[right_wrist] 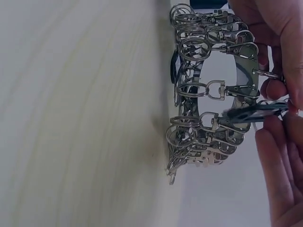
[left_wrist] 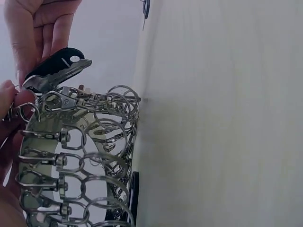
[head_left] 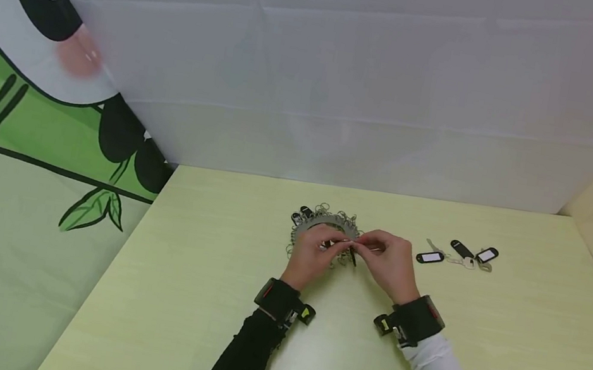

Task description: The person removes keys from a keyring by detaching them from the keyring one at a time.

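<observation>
A curved grey metal holder (head_left: 317, 219) hung with many snap clasps and split rings (right_wrist: 194, 48) stands on the table before both hands. My left hand (head_left: 314, 253) is at its near side and pinches a small metal split ring (left_wrist: 20, 111) between thumb and finger. Opposite it, my right hand (head_left: 389, 266) pinches the small ring of a key (left_wrist: 71, 74) with a black key tag (left_wrist: 59, 60). Both hands' fingertips meet there. The key and tag hang beside the clasps. Fingers partly hide how the rings are joined.
To the right lie several loose keys with black key tags, one with a white label (head_left: 430, 257). Black tags (head_left: 300, 214) also show at the holder's left side. A pale wall cloth (head_left: 343, 102) rises behind the table (head_left: 171, 294).
</observation>
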Motion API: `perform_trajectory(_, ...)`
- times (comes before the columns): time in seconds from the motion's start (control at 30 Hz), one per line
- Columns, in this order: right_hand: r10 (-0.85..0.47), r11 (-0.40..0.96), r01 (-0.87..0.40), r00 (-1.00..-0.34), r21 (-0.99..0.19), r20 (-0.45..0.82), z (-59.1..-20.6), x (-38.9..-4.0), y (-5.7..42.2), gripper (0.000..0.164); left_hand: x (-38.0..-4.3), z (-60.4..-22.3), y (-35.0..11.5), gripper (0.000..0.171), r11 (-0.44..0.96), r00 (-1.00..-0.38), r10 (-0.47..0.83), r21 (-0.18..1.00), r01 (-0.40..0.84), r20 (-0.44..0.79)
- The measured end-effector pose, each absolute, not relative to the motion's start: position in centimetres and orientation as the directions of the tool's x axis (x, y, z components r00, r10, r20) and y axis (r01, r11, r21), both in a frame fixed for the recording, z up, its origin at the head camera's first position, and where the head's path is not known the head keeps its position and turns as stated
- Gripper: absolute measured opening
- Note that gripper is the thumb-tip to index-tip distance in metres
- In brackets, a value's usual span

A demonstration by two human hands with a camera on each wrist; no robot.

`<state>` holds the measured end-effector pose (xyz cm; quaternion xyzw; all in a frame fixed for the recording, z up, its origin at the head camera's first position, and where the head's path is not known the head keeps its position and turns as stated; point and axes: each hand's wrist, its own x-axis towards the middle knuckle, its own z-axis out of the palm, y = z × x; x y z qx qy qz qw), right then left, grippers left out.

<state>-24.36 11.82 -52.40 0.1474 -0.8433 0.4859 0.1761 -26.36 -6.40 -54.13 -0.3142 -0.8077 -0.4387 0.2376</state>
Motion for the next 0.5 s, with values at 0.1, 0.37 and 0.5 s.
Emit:
perform_trajectory(0.1,-0.085,0.502,-0.409,-0.9,-0.762,0.428,-52.46,-24.34,11.59,0.008,-26.38,-54.25,-6.41,0.012,0.432,-0.689,0.29,0.551,0.713,0.664)
perform_trajectory(0.37,-0.242,0.706,-0.583,-0.732,-0.403,0.637,-51.98,-23.88,11.55,0.009,-26.35,-53.87,-6.21,0.01,0.542,-0.648,0.377,0.41,0.733,0.661)
perform_trajectory(0.5,-0.204,0.643,-0.588,-0.749,-0.491,0.63,-52.05,-24.02,11.77,0.01,-26.19,-53.67,-6.08,0.01,0.525,-0.657,0.368,0.436,0.731,0.658)
